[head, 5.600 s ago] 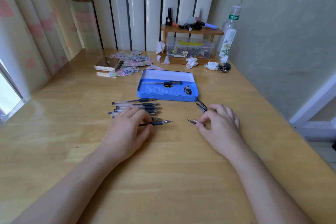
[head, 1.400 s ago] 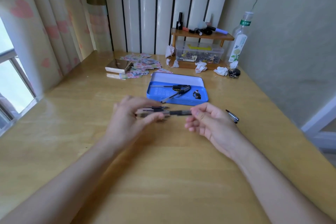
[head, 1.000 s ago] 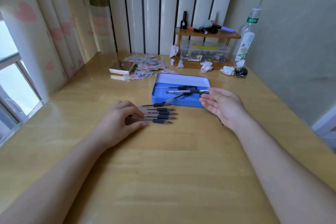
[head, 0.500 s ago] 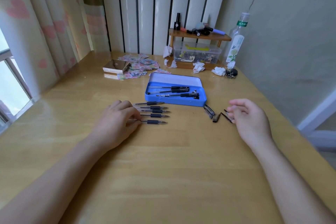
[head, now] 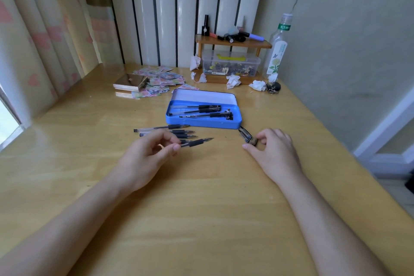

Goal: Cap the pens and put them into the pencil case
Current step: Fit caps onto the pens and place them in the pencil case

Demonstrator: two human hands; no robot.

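The open blue pencil case (head: pixel 202 121) lies mid-table with three capped black pens (head: pixel 201 111) inside. My left hand (head: pixel 145 157) pinches an uncapped pen (head: pixel 197 142) by its barrel, tip pointing right, just above the wood. Behind it, a few more uncapped pens (head: pixel 165 130) lie in a row. Off the case's right corner, my right hand (head: pixel 274 150) pinches a black cap (head: pixel 253 141) between thumb and fingers. Another loose cap (head: pixel 244 133) lies beside it.
At the back stand a small wooden shelf (head: pixel 233 43) with cosmetics, a clear plastic box (head: pixel 230 64) and a bottle (head: pixel 277 49). Crumpled tissues (head: pixel 233 80), stickers and a gold box (head: pixel 131 82) lie behind the case. The wall runs along the right.
My left hand has lifted one uncapped pen out of the row. My right hand has drawn in toward the loose caps and closed on one.
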